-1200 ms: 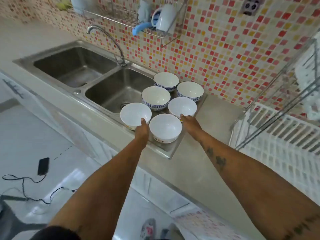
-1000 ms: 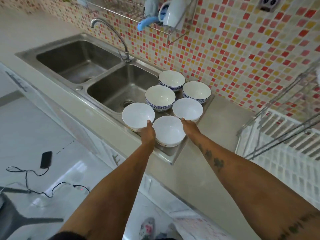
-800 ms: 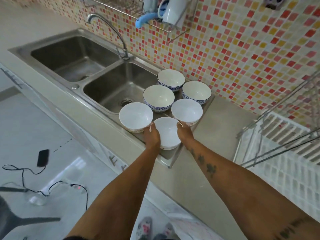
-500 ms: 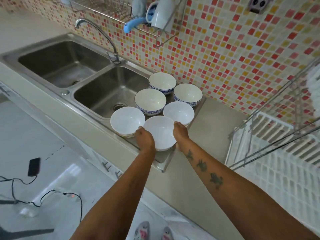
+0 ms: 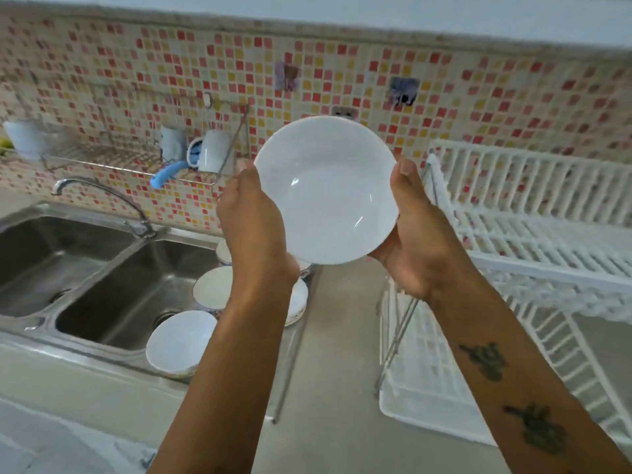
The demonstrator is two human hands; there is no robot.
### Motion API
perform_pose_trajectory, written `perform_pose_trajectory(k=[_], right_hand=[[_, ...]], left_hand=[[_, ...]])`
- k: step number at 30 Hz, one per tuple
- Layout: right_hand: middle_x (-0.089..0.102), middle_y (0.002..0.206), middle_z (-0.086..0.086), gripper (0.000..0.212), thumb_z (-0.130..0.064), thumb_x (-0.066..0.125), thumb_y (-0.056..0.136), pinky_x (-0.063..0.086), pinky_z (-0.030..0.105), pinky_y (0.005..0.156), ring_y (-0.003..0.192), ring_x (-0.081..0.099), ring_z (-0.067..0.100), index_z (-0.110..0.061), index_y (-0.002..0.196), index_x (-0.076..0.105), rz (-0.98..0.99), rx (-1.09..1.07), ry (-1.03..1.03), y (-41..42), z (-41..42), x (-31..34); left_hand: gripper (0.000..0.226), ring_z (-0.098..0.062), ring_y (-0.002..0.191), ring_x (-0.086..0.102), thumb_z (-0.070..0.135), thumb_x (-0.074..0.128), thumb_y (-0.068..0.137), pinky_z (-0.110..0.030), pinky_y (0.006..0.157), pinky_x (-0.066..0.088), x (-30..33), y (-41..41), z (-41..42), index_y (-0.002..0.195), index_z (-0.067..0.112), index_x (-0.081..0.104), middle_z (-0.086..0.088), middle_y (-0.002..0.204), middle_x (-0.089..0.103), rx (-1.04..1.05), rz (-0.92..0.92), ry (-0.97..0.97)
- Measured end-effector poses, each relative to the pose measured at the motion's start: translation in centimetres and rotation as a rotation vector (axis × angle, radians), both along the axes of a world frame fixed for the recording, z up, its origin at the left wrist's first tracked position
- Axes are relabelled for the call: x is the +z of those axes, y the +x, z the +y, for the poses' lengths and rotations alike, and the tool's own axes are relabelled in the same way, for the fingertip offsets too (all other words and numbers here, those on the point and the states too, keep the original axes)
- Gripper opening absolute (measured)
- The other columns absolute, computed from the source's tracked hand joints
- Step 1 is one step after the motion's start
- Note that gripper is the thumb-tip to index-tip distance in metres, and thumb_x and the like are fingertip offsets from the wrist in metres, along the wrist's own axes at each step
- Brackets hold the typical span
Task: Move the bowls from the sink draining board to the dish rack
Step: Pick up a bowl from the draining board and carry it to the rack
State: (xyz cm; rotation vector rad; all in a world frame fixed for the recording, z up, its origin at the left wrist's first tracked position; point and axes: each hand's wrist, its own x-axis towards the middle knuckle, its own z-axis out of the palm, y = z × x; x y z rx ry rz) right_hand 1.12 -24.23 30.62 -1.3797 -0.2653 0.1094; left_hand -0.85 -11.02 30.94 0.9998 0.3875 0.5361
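Note:
A plain white bowl (image 5: 326, 189) is held up in the air, its inside tilted toward me. My left hand (image 5: 251, 220) grips its left rim and my right hand (image 5: 415, 230) grips its right rim and underside. Below, several more bowls stay on the steel draining board (image 5: 292, 354): a white one (image 5: 179, 342) nearest me, a blue-patterned one (image 5: 212, 290) behind it, others partly hidden by my left arm. The white two-tier dish rack (image 5: 533, 213) stands to the right of the held bowl.
A double steel sink (image 5: 102, 285) with a curved tap (image 5: 102, 193) lies to the left. A wire wall shelf (image 5: 130, 162) carries a mug (image 5: 213, 152) and a blue-handled tool. Mosaic tiles cover the wall. Grey counter (image 5: 337, 336) runs between the draining board and the rack.
Both hands closed on the nearest white bowl and lifted it off the draining board to chest height, tilted toward me. The view swung up and right toward the dish rack.

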Motion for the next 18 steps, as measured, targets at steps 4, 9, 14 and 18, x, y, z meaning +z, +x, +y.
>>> perform_pose_trajectory(k=[4,9,14,18], right_hand=[[0.061,0.134,-0.001,0.036,-0.045,0.036,0.097,0.053,0.053,0.093,0.12,0.061,0.025,-0.031,0.126,0.052,-0.071,-0.108,0.086,-1.7,-6.7,3.4],[0.058,0.139,0.005,0.061,-0.039,0.046,0.084,0.056,0.057,0.079,0.121,0.06,0.033,-0.025,0.143,0.044,-0.085,-0.176,0.212,-3.9,-16.4,5.9],[0.053,0.143,0.007,0.043,-0.029,0.049,0.091,0.05,0.059,0.087,0.125,0.053,0.037,-0.024,0.134,0.054,-0.212,-0.513,0.116,-4.0,-24.9,6.3],[0.054,0.134,-0.002,0.032,-0.01,0.06,0.09,0.044,0.042,0.088,0.125,0.047,0.031,-0.031,0.113,0.064,-0.333,-0.835,-0.383,-1.7,-29.1,4.9]], left_hand=[[0.022,-0.018,0.099,0.065,0.037,0.044,0.1,-0.038,0.088,0.056,3.3,0.1,-5.2,0.09,0.033,0.063,0.008,0.102,0.067,-0.18,-0.152,0.007],[0.028,-0.023,0.098,0.063,0.026,0.044,0.099,-0.037,0.079,0.051,4.9,1.6,-13.2,0.112,0.014,0.065,-0.004,0.109,0.068,-0.523,-0.247,0.122],[0.029,-0.016,0.104,0.062,0.028,0.036,0.103,-0.037,0.094,0.049,4.6,3.4,-17.7,0.093,0.015,0.061,0.003,0.097,0.065,-0.774,-0.219,0.262],[0.031,-0.013,0.11,0.06,0.038,0.036,0.103,-0.034,0.097,0.047,2.0,4.3,-18.7,0.104,0.02,0.062,0.005,0.114,0.065,-0.788,-0.256,0.608]])
